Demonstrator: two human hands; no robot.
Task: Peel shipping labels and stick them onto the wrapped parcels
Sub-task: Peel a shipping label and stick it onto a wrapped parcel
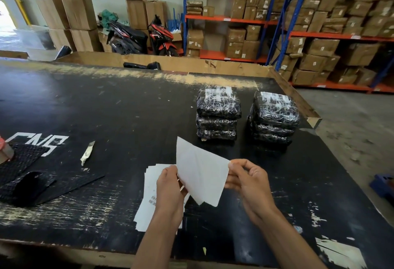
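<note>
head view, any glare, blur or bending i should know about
Head view: wide-angle bending curves the table edge and racks; daylight blows out the doorway at far left; glare streaks the wrap on both parcel stacks; the sheet between left hand and right hand is slightly soft.

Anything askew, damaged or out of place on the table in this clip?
Mostly wear: the black tabletop is badly scuffed and chipped along its edges. A crumpled strip of backing paper lies loose left of the label stack. Both parcel stacks stand slightly uneven.
</note>
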